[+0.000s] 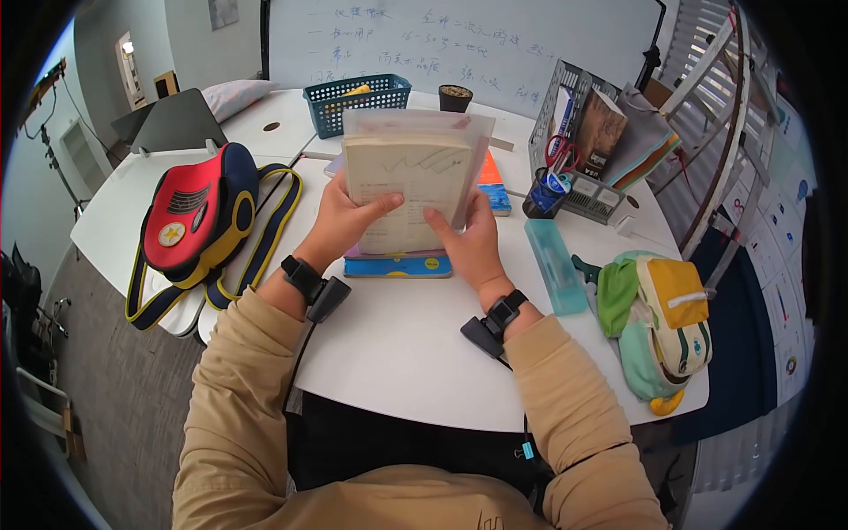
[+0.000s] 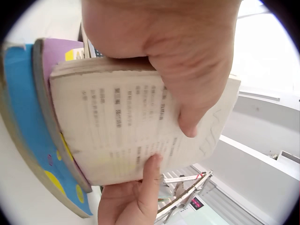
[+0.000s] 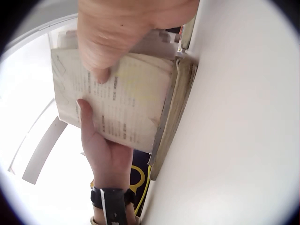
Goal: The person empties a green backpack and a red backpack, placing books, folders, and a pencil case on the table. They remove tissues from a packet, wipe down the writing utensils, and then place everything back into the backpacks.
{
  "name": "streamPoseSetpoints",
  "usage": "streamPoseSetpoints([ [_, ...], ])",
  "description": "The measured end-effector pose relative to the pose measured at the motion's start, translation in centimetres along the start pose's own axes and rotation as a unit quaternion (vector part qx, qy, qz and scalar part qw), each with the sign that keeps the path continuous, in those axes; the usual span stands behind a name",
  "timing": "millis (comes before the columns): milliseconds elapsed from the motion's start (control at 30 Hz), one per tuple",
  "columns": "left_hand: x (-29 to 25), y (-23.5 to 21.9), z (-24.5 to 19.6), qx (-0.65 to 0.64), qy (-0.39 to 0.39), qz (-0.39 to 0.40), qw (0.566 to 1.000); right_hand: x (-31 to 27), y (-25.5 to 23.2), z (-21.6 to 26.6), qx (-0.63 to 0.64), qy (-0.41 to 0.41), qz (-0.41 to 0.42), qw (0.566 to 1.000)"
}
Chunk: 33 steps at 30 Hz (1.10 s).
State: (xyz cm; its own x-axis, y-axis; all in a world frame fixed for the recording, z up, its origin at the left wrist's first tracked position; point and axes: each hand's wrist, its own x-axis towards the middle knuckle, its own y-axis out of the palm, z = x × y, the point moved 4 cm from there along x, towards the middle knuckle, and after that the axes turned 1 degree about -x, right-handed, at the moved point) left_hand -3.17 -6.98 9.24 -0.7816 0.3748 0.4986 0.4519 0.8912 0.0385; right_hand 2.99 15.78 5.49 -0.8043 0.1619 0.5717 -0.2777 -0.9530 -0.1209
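A worn book with a cream printed page facing me is held upright between both hands over the middle of the table. My left hand grips its left edge, thumb lying on the page. On the opposite edge my right hand holds it, also with the thumb in front; the other fingers are largely hidden behind. Part of a translucent plastic cover shows behind the book's top and right side. A blue book and a purple-covered book lie stacked below, right at the held book's lower edge.
On the left sits a red and navy school bag. A teal basket and a small pot stand behind. To the right are a file rack, a pen cup, a turquoise case and a green-yellow backpack.
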Motion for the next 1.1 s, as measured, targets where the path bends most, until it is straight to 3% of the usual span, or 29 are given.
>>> streamPoseSetpoints([
  [100,0.0,-0.2,1.2,-0.006,-0.022,0.027,0.999,0.5,-0.8,-0.6,-0.002,0.077,0.045,0.996],
  [333,-0.3,0.0,1.3,0.000,-0.067,0.046,0.997,0.3,-0.5,-0.6,0.021,0.037,0.043,0.998],
  [400,-0.3,0.0,1.6,0.013,-0.053,0.024,0.998,0.2,-0.7,-0.1,-0.045,0.017,0.046,0.998],
  [600,-0.4,0.2,0.5,0.079,-0.017,-0.007,0.997,0.3,-0.5,0.9,-0.009,-0.010,0.036,0.999],
  [733,-0.3,0.1,2.0,0.044,-0.047,-0.002,0.998,0.3,-0.4,-0.8,0.004,0.024,0.048,0.999],
  [933,-0.4,-0.6,2.6,0.054,-0.092,0.085,0.991,0.0,-0.6,-0.6,-0.041,0.066,0.068,0.995],
  [1100,-0.4,-0.6,2.0,0.098,-0.078,0.058,0.990,0.0,-0.6,-1.1,-0.081,0.059,0.054,0.993],
])
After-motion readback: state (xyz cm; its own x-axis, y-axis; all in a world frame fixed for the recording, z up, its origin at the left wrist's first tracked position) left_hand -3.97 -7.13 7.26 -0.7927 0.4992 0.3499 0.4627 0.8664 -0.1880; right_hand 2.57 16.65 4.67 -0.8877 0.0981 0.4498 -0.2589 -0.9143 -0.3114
